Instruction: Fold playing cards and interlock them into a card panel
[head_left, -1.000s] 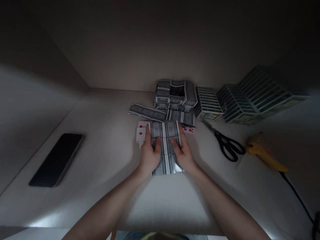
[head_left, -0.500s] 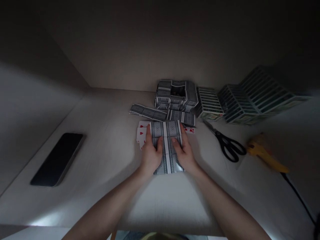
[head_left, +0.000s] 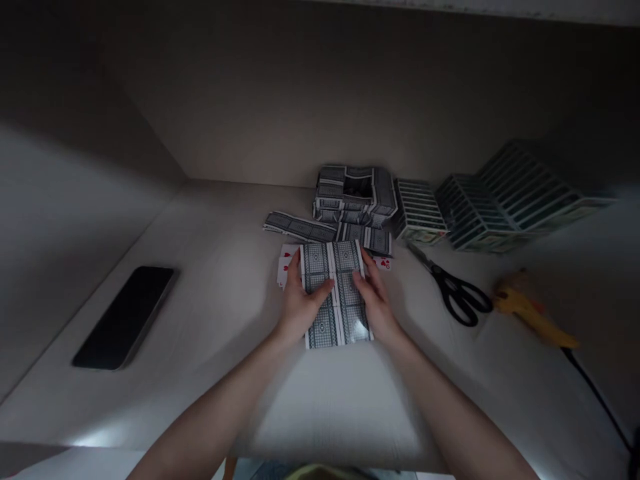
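Between my two hands is a panel of joined playing cards (head_left: 325, 327), patterned backs facing up, with a pale seam down its middle. My left hand (head_left: 300, 307) grips its left edge, thumb lying across the top face. On the opposite edge my right hand (head_left: 377, 303) holds it too, thumb on top and fingers along the side. Face-up playing cards with red hearts (head_left: 283, 267) peek out behind the panel, mostly hidden by it. Just beyond lie a folded card strip (head_left: 300, 227) and a shorter card piece (head_left: 377, 241).
A box built of cards (head_left: 330, 193) with a square opening stands against the back wall. To its right are slatted card structures (head_left: 423, 207). Black-handled scissors (head_left: 457, 293) and a yellow glue gun (head_left: 537, 320) with a cord lie at right. A phone (head_left: 125, 317) rests at left.
My left thumb has slid inward across the panel, and my right thumb has shifted slightly. The panel is tilted a little differently. The whole view has moved slightly.
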A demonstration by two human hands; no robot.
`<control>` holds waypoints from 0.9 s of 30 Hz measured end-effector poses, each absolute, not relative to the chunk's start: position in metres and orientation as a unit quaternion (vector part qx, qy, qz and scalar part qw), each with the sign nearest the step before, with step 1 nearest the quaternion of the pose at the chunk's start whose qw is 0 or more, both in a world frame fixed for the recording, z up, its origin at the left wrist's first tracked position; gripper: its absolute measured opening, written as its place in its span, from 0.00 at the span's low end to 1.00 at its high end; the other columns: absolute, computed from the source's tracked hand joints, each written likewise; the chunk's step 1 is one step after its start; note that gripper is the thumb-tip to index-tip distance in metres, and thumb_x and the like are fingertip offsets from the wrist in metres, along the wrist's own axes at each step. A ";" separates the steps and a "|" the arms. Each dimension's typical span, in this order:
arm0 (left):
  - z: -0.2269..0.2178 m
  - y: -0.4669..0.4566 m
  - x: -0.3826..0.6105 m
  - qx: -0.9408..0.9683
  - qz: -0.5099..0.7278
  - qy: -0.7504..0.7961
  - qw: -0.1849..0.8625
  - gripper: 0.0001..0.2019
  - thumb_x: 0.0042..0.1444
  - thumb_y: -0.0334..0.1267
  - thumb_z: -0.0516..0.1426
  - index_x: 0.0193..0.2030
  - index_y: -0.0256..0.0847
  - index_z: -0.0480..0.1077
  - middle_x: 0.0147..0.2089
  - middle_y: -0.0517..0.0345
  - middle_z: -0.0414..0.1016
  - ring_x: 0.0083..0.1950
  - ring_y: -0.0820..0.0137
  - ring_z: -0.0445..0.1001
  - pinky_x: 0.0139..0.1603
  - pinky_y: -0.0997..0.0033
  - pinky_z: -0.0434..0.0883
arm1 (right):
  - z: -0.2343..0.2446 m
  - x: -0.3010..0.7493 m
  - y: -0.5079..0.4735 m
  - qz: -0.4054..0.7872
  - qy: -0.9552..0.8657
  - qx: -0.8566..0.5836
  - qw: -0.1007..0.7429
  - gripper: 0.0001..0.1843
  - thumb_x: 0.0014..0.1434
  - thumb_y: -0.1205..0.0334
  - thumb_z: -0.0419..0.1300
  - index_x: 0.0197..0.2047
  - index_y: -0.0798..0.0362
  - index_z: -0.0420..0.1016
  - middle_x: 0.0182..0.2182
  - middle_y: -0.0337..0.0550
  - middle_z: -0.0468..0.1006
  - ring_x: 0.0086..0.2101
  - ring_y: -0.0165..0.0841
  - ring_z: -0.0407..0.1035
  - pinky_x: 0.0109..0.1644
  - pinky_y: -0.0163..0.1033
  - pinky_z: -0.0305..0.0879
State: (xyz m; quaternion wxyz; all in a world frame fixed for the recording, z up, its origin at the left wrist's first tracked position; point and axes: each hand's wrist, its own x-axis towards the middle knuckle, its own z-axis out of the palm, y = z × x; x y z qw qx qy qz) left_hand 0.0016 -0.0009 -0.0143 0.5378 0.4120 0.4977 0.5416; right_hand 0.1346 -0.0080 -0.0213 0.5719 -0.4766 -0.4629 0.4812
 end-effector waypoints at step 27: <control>0.009 0.031 -0.064 0.366 0.477 0.494 0.628 0.22 0.39 0.36 0.63 0.44 0.40 0.68 0.44 0.51 0.74 0.41 0.63 0.74 0.39 0.64 0.73 | -0.032 0.129 -0.011 0.171 -0.778 -0.539 0.273 0.28 0.42 0.60 0.63 0.49 0.51 0.67 0.42 0.49 0.67 0.44 0.42 0.60 0.46 0.47 0.61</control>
